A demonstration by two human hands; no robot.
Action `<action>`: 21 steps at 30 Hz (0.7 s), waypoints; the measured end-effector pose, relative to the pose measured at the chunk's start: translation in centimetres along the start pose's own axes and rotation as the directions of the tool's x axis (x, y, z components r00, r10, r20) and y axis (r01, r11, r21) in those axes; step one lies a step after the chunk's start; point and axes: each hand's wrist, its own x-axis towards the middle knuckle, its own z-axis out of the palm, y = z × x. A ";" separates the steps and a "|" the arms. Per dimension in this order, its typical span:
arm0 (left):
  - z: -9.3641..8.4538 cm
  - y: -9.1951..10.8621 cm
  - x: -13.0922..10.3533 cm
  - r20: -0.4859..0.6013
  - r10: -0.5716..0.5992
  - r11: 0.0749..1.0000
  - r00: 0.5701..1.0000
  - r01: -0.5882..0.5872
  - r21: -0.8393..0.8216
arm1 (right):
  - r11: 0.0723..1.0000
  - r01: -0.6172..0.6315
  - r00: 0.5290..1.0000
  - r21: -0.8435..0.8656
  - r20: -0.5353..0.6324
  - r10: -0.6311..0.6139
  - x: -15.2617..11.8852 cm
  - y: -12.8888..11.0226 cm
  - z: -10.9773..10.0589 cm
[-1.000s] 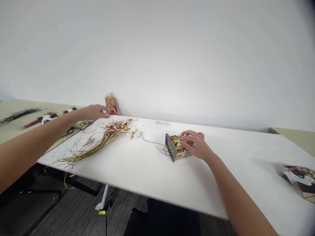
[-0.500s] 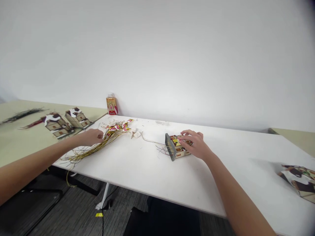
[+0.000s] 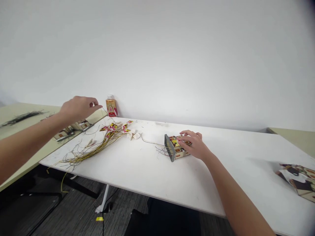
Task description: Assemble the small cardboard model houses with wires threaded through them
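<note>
My left hand (image 3: 80,107) is raised over the left end of the white table, thumb and finger pinched on a thin wire (image 3: 108,113). That wire slants down toward a bundle of yellow and black wires (image 3: 94,150), whose far end has red, white and yellow printed pieces (image 3: 112,127). My right hand (image 3: 194,144) is wrapped over a small model house (image 3: 180,153) lying on its side. The house's grey base (image 3: 170,148) faces left, and several thin wires (image 3: 161,150) come out of it. The palm side of the right hand is hidden.
A gold and red bottle (image 3: 112,106) stands against the wall. Other model houses lie at the right edge (image 3: 297,180) and on the left table (image 3: 81,124), partly behind my left arm. Dark wires (image 3: 22,118) lie farther left. White scraps (image 3: 134,135) sit beside the bundle.
My left hand has lifted from the wire bundle, up and to the left, drawing a thin wire with it. The right hand stays on the model house.
</note>
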 end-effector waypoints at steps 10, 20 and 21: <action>-3.1 4.1 1.9 -0.261 0.135 0.987 0.956 -0.154 -0.053 | 1.000 0.015 1.000 0.011 -0.005 -0.015 0.0 0.5 0.3; -1.7 2.6 1.8 -0.232 0.136 0.987 0.963 -0.151 -0.047 | 1.000 0.021 1.000 -0.003 0.001 -0.021 0.1 0.2 0.1; -1.2 2.1 1.9 -0.163 0.124 0.991 0.979 -0.130 -0.022 | 1.000 0.021 1.000 -0.007 0.004 -0.021 0.1 0.1 0.0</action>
